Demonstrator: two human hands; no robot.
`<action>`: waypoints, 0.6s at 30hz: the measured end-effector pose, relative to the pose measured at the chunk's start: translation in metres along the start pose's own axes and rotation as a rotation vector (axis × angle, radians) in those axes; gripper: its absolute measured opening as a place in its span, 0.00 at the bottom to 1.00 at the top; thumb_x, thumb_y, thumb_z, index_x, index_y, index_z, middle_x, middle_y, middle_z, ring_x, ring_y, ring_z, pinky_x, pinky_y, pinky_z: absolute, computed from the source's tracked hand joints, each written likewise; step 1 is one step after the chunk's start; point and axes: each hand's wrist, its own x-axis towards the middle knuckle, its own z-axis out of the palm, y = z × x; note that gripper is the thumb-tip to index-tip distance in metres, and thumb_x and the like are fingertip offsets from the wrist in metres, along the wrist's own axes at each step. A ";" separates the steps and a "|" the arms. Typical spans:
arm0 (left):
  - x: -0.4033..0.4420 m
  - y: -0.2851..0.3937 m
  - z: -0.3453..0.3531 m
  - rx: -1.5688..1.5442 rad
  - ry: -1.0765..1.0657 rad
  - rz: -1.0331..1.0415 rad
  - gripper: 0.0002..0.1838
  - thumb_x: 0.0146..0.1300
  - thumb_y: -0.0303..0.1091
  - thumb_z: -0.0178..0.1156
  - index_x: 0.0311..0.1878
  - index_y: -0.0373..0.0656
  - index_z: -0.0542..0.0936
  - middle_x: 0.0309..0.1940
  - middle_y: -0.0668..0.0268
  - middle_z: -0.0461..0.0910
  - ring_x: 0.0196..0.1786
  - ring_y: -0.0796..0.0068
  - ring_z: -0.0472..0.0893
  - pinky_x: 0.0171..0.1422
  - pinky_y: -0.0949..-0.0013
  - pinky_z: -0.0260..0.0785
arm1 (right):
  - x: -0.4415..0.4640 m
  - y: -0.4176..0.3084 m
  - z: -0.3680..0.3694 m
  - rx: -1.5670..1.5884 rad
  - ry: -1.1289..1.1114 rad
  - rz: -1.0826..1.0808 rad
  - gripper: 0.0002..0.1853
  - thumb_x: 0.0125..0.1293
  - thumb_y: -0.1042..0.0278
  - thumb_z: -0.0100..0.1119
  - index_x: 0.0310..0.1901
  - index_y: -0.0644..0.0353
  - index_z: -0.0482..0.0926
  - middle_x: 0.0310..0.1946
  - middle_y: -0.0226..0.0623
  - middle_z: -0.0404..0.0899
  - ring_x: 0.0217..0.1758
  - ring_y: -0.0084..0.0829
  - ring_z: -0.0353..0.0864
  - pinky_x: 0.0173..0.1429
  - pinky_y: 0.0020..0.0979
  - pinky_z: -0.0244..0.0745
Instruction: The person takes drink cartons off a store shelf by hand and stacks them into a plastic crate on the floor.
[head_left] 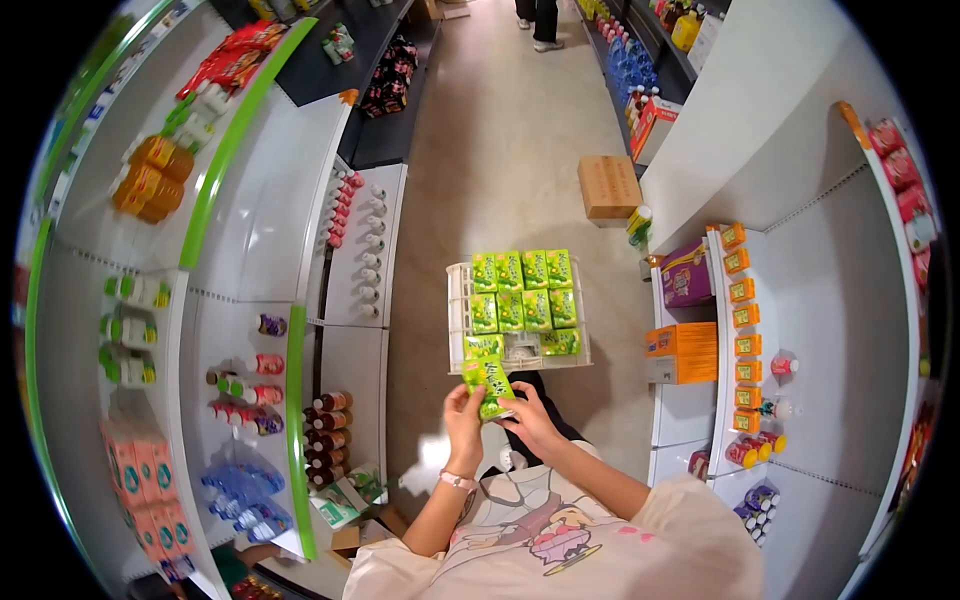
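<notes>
Both hands are closed around a green drink carton (488, 388) in front of my body. My left hand (463, 425) grips its left side, and my right hand (531, 418) has its fingers at the lower right corner. Just beyond the hands is a white plastic basket (457, 320). Matching green cartons (510, 306) stand in it in rows. In the nearest row, a gap between two cartons shows the basket's inside. The held carton overlaps the basket's near edge in view.
Shelves with bottles (152, 180) and pink packs (150, 475) line the left. On the right are small orange boxes (747, 345) and a purple box (685, 274). A brown cardboard box (608, 187) sits on the aisle floor. Far ahead, a person's legs (544, 22) show.
</notes>
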 end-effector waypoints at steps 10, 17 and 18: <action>0.245 -0.039 0.015 0.426 0.029 -0.278 0.23 0.58 0.30 0.61 0.56 0.33 0.68 0.39 0.60 0.77 0.33 0.76 0.77 0.33 0.77 0.71 | 0.241 -0.025 -0.057 0.035 0.184 0.285 0.30 0.58 0.73 0.57 0.60 0.52 0.56 0.51 0.39 0.67 0.51 0.36 0.72 0.52 0.42 0.71; 0.329 -0.078 -0.011 1.090 -0.091 -0.081 0.28 0.54 0.29 0.63 0.59 0.38 0.68 0.49 0.53 0.76 0.44 0.64 0.80 0.46 0.67 0.74 | 0.258 -0.056 -0.015 -0.261 0.243 0.297 0.19 0.61 0.64 0.53 0.53 0.53 0.65 0.42 0.32 0.72 0.43 0.27 0.72 0.44 0.30 0.71; 0.328 -0.068 -0.005 1.157 -0.104 -0.108 0.29 0.53 0.30 0.64 0.59 0.38 0.68 0.49 0.53 0.76 0.45 0.63 0.79 0.47 0.67 0.74 | 0.252 -0.060 -0.005 -0.265 0.154 0.335 0.17 0.61 0.62 0.52 0.51 0.53 0.67 0.41 0.30 0.73 0.42 0.25 0.72 0.44 0.28 0.70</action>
